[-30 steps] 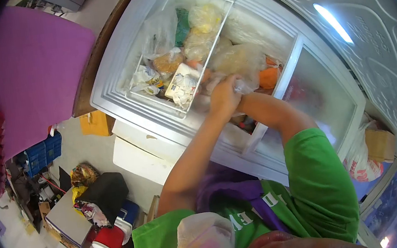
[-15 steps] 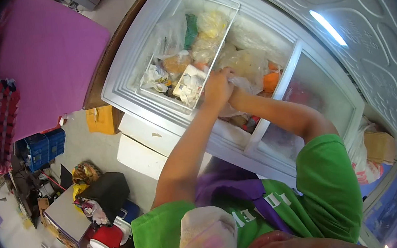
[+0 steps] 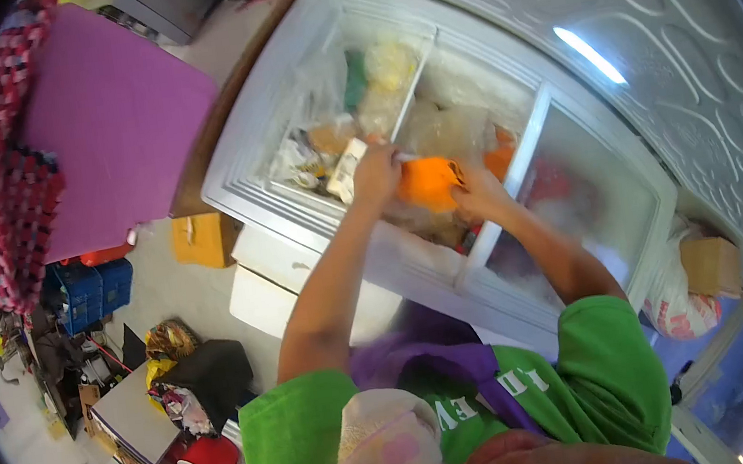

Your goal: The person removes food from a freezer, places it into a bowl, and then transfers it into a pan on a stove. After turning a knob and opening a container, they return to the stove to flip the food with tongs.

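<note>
An orange bag (image 3: 429, 182) is stretched between my two hands over the open chest freezer (image 3: 243, 169). My left hand (image 3: 376, 174) grips the bag's left end, beside a white carton (image 3: 345, 170) in the wire basket. At the other end, my right hand (image 3: 481, 193) has its fingers closed on the bag's edge. Below and behind the bag lie clear plastic bags of food (image 3: 447, 130) and another orange item (image 3: 500, 157). The basket also holds a green bag (image 3: 355, 80) and a pale yellow bag (image 3: 391, 64).
A frosted glass panel (image 3: 585, 196) covers the freezer's right part, and the raised lid (image 3: 645, 41) stands behind. A pink-purple surface (image 3: 116, 115) is at the upper left. A yellow box (image 3: 202, 241) and a blue crate (image 3: 96, 292) are on the floor.
The orange bag now shows between my hands. My hands, close together before over a clear bag, have moved apart, the left one leftward and the right one rightward. The view has shifted slightly.
</note>
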{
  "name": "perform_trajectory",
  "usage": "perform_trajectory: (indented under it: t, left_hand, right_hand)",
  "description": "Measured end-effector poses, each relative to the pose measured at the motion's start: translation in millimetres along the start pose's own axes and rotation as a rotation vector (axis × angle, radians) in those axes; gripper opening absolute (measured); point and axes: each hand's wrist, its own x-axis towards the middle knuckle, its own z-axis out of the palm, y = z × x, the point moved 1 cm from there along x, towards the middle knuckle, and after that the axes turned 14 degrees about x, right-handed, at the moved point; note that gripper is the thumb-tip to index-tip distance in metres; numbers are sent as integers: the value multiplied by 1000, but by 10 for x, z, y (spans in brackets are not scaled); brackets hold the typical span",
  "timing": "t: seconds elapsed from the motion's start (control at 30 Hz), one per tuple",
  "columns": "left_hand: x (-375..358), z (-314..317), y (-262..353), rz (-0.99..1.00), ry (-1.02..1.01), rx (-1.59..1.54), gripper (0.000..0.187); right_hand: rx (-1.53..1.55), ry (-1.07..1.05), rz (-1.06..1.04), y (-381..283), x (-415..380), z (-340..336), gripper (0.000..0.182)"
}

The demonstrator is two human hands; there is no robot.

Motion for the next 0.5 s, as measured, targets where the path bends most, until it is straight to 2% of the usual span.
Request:
perform_trajectory:
  t: [0.03,0.1,0.13,0.17,0.2,0.23,0.3,0.37,0.43,0.47,0.5]
  left_hand:
    - [25,98,-126,20,2,30,19]
    - [-58,53,-147,-28,193,-90,20]
    - [-69,122,-223,3,173,-73,20]
    - [-100,74,-194,-33,71,-68,20]
    - [-131,88,-226,59,55,-30,19]
    - [-182,-3,-154,25,65,-108,18]
    - [-261,-120,-93,12,40,-114,18]
    - [-250,63,-203,27,121,-91,18]
    - [-302,-69,-119,-32,16,-66,18]
    - [-311,-9,-154,58,-9,-20,19]
    - [-335,-5,-99,71,-3,-9,19]
  right_hand:
    - [25,37,-22,28,4,-24,47]
    - [225,169,-124,322,23,22,46]
    - [237,146,77,107,-59,-97,46]
    - [343,174,12,172,-90,-100,43]
    - [482,173,63,557,-22,-50,48]
    - [519,176,96,387,-111,-129,46]
    - [785,166,165,139,-203,-224,43]
    - [937,138,30,74,-223,-266,40]
    - [851,168,46,166,-234,-289,45]
    - [861,180,-4,70,-265,-301,44]
    - [673,237,64,143,-242,-308,42]
